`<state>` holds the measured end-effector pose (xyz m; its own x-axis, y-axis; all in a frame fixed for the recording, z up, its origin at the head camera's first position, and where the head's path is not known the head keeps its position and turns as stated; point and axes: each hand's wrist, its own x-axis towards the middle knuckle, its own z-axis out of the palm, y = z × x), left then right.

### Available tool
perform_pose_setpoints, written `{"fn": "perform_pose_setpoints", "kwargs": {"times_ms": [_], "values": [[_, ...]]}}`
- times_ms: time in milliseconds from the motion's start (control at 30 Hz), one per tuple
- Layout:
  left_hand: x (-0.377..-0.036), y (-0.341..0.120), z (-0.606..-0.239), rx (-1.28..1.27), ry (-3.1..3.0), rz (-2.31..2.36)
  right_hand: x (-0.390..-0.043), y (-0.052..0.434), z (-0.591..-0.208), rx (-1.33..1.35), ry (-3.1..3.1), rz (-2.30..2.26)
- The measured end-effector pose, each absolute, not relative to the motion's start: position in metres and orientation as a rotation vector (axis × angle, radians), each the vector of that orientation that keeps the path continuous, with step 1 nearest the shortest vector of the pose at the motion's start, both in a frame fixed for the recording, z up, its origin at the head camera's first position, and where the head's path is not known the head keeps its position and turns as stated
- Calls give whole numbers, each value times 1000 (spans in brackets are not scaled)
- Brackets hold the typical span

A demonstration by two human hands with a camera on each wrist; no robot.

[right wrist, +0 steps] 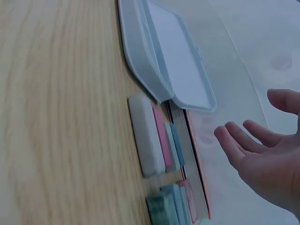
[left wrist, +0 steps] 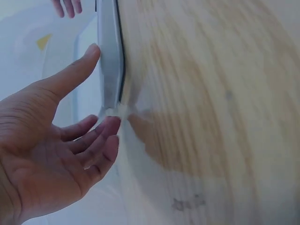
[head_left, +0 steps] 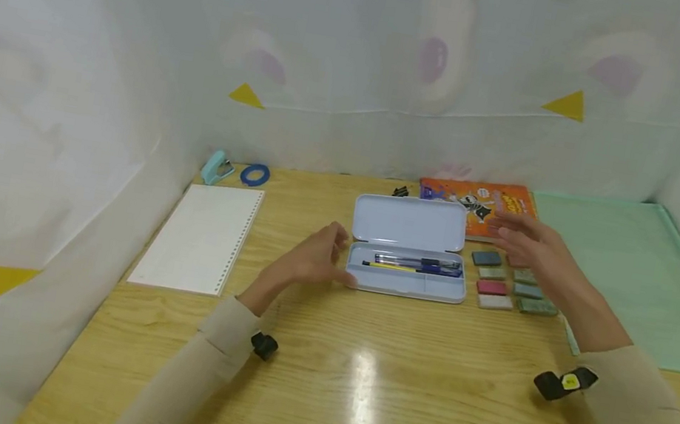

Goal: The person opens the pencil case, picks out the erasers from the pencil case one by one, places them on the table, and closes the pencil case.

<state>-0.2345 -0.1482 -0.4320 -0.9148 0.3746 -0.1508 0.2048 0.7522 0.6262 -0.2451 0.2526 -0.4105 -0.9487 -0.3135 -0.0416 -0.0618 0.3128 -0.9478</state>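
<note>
A pale blue pencil case (head_left: 409, 224) lies on the table with its lid raised. Inside it are several pens (head_left: 418, 262) and a yellow pencil (head_left: 388, 267). My left hand (head_left: 318, 253) is at the case's left end, thumb by the front corner and fingers loosely bent around the side. Whether it touches the case I cannot tell. Over the right side, my right hand (head_left: 539, 253) hovers with fingers apart, holding nothing. Below it lie several block-shaped erasers in two columns, among them a pink eraser (head_left: 492, 288) and a white eraser (right wrist: 145, 133).
Behind the case lies an orange book (head_left: 511, 196) beside a black binder clip (head_left: 400, 191). At left are a white notebook (head_left: 197, 237), a teal stapler-like tool (head_left: 215, 167) and a blue tape ring (head_left: 255, 174). A green mat (head_left: 650, 294) covers the right. White sheeting surrounds the table.
</note>
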Motion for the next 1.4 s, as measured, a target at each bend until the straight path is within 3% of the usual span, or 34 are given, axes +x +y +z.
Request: {"fn": "perform_pose_setpoints", "kwargs": {"times_ms": [267,500,700,967,1167,1400], "values": [[-235,-153,-438,502,2637,823,-277,211,-413,-228,2117,-1873],[-241,-149,-440,550,2627,791,-282,202,-411,-191,2021,-1979],[-244,-149,-442,563,2610,796,-276,202,-407,-470,2120,-1930],[-247,-149,-442,575,2568,754,-259,189,-412,-789,2249,-1269],[-248,-146,-443,585,2571,745,-256,172,-435,-1067,2283,-1084],[-249,-143,-442,570,2586,733,-251,163,-440,-1164,2404,-1009]]}}
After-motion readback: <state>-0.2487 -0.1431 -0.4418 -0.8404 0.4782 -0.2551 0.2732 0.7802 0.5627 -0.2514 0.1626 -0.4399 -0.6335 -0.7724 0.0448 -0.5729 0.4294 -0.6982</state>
